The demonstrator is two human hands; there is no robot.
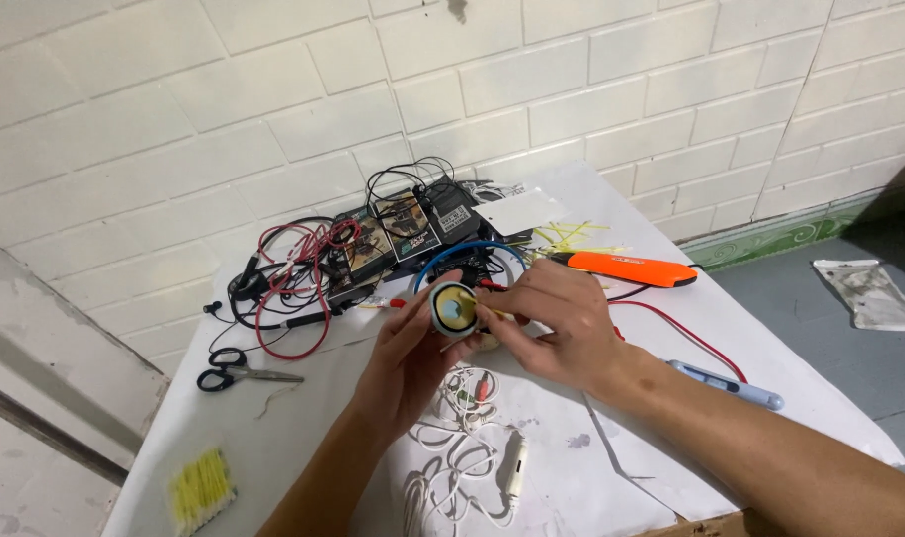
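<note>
My left hand (403, 363) holds up a small round white part with a yellow and dark centre (453, 309), its face turned toward me. My right hand (562, 323) pinches a thin yellow stick (480, 304) whose tip touches the face of that round part. Both hands hover over the middle of a table covered in white paper (303, 438). A blue wire loop (467, 251) arcs just behind the round part.
Red and black test leads (293, 278) and dark boxed modules (403, 231) lie at the back. Black scissors (236, 372) rest at left, yellow sticks (200, 489) at front left, white cables (472, 457) under my hands, an orange tool (626, 268) and a pale blue pen-like tool (731, 385) at right.
</note>
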